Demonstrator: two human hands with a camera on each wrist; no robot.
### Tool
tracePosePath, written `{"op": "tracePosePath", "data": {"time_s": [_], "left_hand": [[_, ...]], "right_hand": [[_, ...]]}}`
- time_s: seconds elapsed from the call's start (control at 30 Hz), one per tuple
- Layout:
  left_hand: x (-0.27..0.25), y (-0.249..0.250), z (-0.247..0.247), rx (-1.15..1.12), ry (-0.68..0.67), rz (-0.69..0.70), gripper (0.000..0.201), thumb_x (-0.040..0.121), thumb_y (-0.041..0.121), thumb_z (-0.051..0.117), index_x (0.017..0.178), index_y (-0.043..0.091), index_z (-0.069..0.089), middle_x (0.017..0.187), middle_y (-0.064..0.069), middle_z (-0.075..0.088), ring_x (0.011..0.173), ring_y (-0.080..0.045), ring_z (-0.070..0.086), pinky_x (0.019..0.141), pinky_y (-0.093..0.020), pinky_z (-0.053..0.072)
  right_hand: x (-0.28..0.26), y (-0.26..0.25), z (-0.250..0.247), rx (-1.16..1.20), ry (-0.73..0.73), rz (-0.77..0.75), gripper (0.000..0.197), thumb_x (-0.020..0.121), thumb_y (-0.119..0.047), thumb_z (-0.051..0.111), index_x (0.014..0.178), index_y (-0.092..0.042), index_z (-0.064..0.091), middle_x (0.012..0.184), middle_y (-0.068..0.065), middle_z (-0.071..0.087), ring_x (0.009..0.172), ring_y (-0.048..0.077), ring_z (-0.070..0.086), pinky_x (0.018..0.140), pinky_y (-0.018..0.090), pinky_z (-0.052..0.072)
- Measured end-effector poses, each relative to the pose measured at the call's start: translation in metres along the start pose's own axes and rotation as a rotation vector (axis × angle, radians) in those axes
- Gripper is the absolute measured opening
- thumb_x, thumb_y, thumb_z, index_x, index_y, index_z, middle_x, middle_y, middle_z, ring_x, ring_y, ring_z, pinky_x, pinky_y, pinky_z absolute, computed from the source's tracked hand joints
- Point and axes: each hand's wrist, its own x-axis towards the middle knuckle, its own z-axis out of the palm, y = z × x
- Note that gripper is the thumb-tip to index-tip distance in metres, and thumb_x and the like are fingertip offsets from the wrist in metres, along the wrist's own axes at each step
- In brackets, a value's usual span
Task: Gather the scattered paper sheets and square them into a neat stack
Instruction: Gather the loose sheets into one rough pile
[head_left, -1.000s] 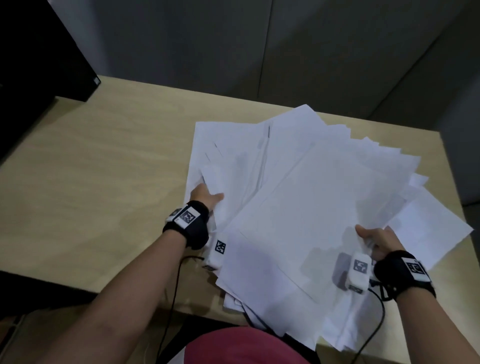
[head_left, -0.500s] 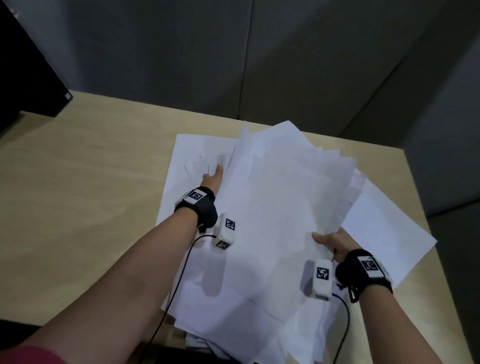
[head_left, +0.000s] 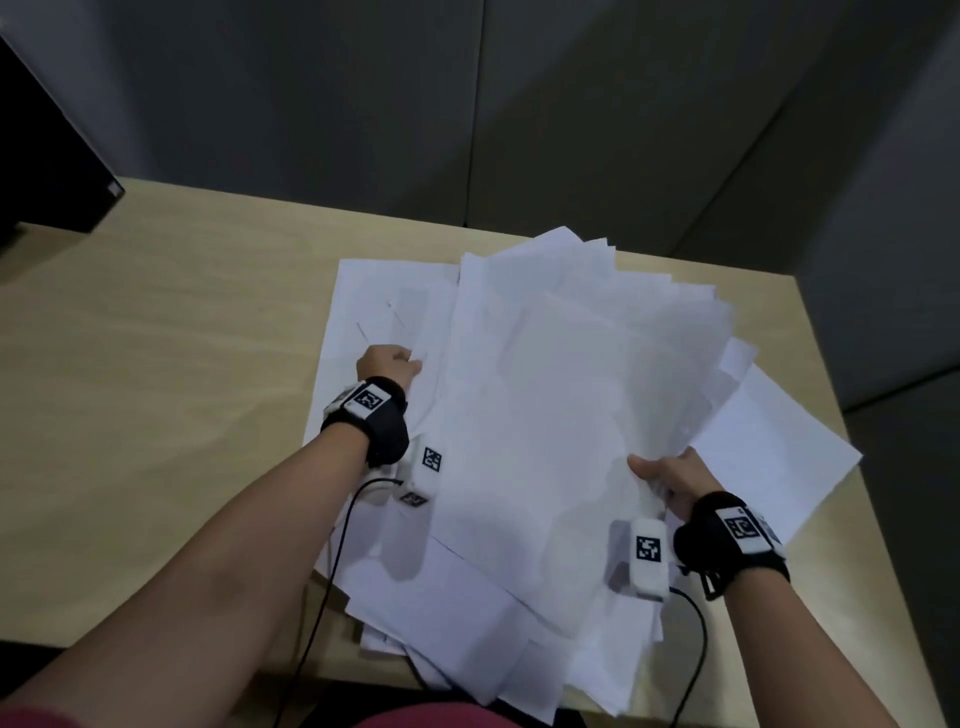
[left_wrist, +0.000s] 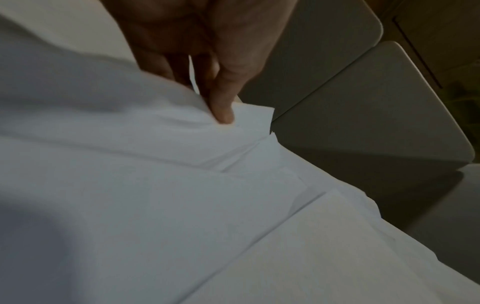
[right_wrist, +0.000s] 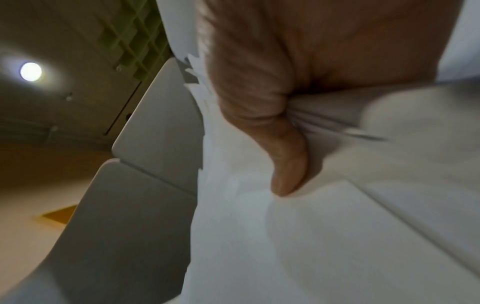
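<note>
Sheets (head_left: 561, 415) lie fanned across the desk (head_left: 156, 364), the big loose sheaf running with its long axis from about 6 o'clock near my body up toward 1 o'clock at the far edge. My left hand (head_left: 387, 364) sits at the sheaf's 9 o'clock side, fingers curled into the paper edges; the left wrist view shows a fingertip (left_wrist: 223, 115) pressing a corner down. My right hand (head_left: 670, 478) is at the 4 o'clock side, thumb (right_wrist: 288, 176) on top, pinching a bundle of sheets. Both hands are on the paper, so I judge the next squeeze is inward, left against right. One sheet (head_left: 779, 457) lies flat beyond my right hand at 3 o'clock, outside the grip. Compared with a second ago, the fan is narrower and the sheaf stands steeper off the desk.
</note>
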Motion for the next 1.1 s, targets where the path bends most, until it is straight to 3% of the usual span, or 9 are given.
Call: {"op": "tracePosePath", "data": {"time_s": [0.17, 0.3, 0.37, 0.43, 0.6, 0.67, 0.83, 0.97, 1.1], "left_hand": [[-0.011, 0.018, 0.020, -0.023, -0.105, -0.041, 0.048, 0.099, 0.033, 0.032, 0.097, -0.004, 0.062, 0.113, -0.027, 0.058, 0.114, -0.036, 0.054, 0.096, -0.034, 0.040], [-0.011, 0.021, 0.026, -0.059, -0.270, -0.091, 0.084, 0.081, 0.060, 0.052, 0.140, 0.003, 0.036, 0.143, -0.013, 0.044, 0.131, -0.031, 0.044, 0.110, -0.036, 0.035], [-0.004, 0.015, 0.026, 0.008, -0.292, -0.048, 0.093, 0.067, 0.053, 0.071, 0.140, 0.009, 0.035, 0.141, -0.009, 0.046, 0.129, -0.030, 0.045, 0.109, -0.041, 0.038], [-0.006, 0.013, 0.018, 0.007, -0.305, 0.015, 0.089, 0.063, 0.038, 0.080, 0.137, 0.011, 0.038, 0.137, -0.009, 0.050, 0.125, -0.030, 0.049, 0.105, -0.041, 0.040], [-0.011, 0.003, -0.011, -0.453, -0.511, -0.033, 0.073, 0.067, 0.011, 0.079, 0.131, 0.008, 0.046, 0.124, -0.016, 0.061, 0.114, -0.033, 0.058, 0.102, -0.051, 0.043], [-0.008, 0.000, -0.015, -0.387, -0.510, -0.073, 0.091, 0.054, 0.014, 0.088, 0.133, 0.006, 0.044, 0.126, -0.015, 0.060, 0.115, -0.032, 0.057, 0.104, -0.050, 0.042], [-0.014, 0.008, -0.011, -0.093, -0.445, 0.001, 0.042, 0.082, -0.002, 0.059, 0.122, -0.011, 0.049, 0.116, -0.021, 0.061, 0.102, -0.030, 0.057, 0.099, -0.043, 0.045], [-0.010, 0.005, -0.022, -0.368, -0.576, -0.044, 0.112, 0.034, 0.054, 0.088, 0.129, 0.012, 0.047, 0.123, -0.009, 0.056, 0.118, -0.028, 0.052, 0.110, -0.046, 0.034], [-0.011, -0.002, -0.023, -0.453, -0.573, -0.164, 0.112, 0.044, 0.072, 0.071, 0.137, 0.019, 0.040, 0.134, 0.005, 0.043, 0.133, -0.022, 0.040, 0.113, -0.041, 0.029]], "right_hand": [[-0.003, 0.004, -0.007, 0.079, -0.050, 0.035, 0.045, 0.073, -0.003, 0.073, 0.113, 0.009, 0.056, 0.088, 0.021, 0.071, 0.075, 0.031, 0.070, 0.073, 0.043, 0.058], [-0.004, -0.007, 0.009, 0.083, 0.007, 0.041, 0.033, 0.078, -0.007, 0.072, 0.099, 0.009, 0.052, 0.046, 0.011, 0.061, 0.024, 0.008, 0.050, 0.030, 0.014, 0.038], [0.001, -0.005, 0.014, 0.127, -0.023, 0.032, 0.052, 0.074, -0.001, 0.072, 0.117, 0.015, 0.048, 0.081, 0.025, 0.069, 0.041, 0.016, 0.064, 0.046, 0.028, 0.054], [0.001, -0.003, 0.012, 0.166, -0.055, 0.016, 0.045, 0.074, 0.004, 0.069, 0.115, 0.015, 0.054, 0.083, 0.018, 0.073, 0.058, 0.023, 0.070, 0.070, 0.042, 0.059], [-0.019, -0.013, 0.007, 0.330, -0.166, -0.052, 0.031, 0.074, 0.002, 0.066, 0.104, -0.002, 0.060, 0.078, 0.013, 0.075, 0.065, 0.027, 0.072, 0.059, 0.037, 0.060], [-0.019, -0.020, 0.016, 0.319, -0.163, -0.077, 0.059, 0.055, -0.011, 0.080, 0.110, -0.004, 0.060, 0.090, 0.016, 0.073, 0.071, 0.030, 0.071, 0.062, 0.040, 0.059], [-0.014, -0.039, 0.054, 0.209, -0.025, -0.126, 0.077, 0.049, -0.017, 0.090, 0.115, 0.002, 0.055, 0.102, 0.022, 0.068, 0.087, 0.036, 0.068, 0.071, 0.052, 0.057], [0.003, -0.036, 0.065, 0.226, 0.090, -0.179, 0.072, 0.051, -0.023, 0.087, 0.114, -0.002, 0.059, 0.107, 0.020, 0.068, 0.096, 0.038, 0.066, 0.085, 0.056, 0.053], [-0.005, -0.038, 0.069, 0.046, 0.255, -0.099, 0.052, 0.073, -0.026, 0.071, 0.119, -0.006, 0.058, 0.115, 0.016, 0.065, 0.105, 0.033, 0.063, 0.094, 0.041, 0.050]]}}
